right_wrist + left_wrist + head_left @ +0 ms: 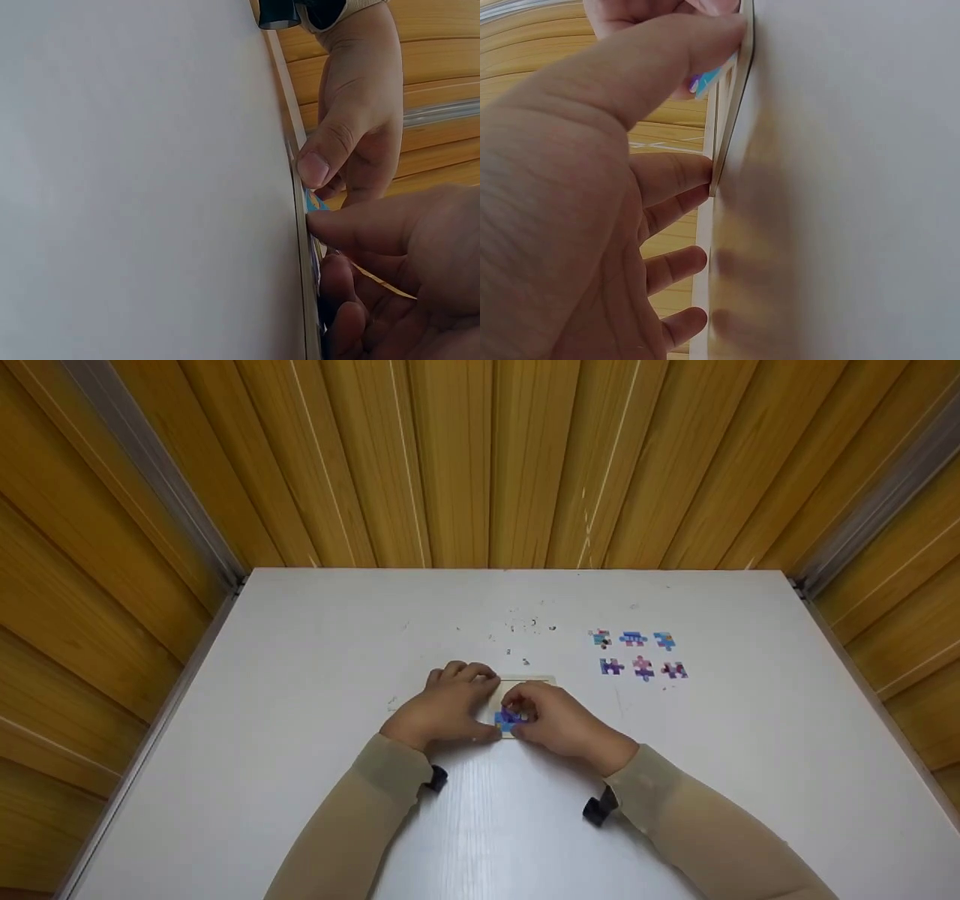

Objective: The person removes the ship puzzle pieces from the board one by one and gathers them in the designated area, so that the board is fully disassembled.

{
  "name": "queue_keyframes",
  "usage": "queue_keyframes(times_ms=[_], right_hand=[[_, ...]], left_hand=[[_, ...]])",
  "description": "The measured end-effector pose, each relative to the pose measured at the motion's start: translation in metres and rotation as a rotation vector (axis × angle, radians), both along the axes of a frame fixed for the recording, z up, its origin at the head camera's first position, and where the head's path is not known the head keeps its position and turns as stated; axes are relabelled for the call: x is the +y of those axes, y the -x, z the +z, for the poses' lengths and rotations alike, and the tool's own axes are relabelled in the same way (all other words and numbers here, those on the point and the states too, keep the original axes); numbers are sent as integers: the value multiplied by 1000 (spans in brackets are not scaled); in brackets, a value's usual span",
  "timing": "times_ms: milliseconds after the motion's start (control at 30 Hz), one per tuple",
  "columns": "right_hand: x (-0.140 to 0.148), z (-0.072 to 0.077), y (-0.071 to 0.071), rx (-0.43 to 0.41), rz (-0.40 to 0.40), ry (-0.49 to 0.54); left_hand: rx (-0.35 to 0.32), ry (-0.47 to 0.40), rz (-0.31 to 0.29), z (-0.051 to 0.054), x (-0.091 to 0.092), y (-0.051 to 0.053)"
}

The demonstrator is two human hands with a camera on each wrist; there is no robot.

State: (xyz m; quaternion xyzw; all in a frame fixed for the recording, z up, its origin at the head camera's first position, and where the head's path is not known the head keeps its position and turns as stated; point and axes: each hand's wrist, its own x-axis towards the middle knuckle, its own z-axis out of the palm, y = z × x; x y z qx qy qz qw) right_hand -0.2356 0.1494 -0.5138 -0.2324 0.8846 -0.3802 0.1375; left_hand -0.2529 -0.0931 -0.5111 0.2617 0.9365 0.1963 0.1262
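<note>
A small wooden puzzle tray (529, 679) lies on the white table in front of me. My left hand (450, 709) holds its left side, thumb at the near corner and index finger toward the far corner; the other fingers spread past the edge. My right hand (562, 720) is over the tray's right part and pinches a purple puzzle piece (509, 715), mostly covered by the fingers. Under it, a blue part of the puzzle (500, 727) shows in the near left corner. In the left wrist view a blue and purple piece (707, 81) tilts above the tray rim (733, 105).
To the right, several loose jigsaw pieces (633, 639) lie in two rows. Small dark specks (533, 622) dot the table (337, 622) beyond the tray. Wood-patterned panels (487, 465) rise behind the table and at both sides.
</note>
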Motion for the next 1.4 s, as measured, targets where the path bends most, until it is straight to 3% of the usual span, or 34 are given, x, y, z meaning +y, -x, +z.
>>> queue_keyframes(times_ms=[600, 933, 1400], right_hand=[[0, 0, 2, -26, -9, 7], [2, 0, 4, 13, 8, 3], [5, 1, 6, -53, -71, 43]], left_hand=[[-13, -9, 3, -1, -1, 0], [-10, 5, 12, 1, 0, -1], [3, 17, -4, 2, 0, -1]])
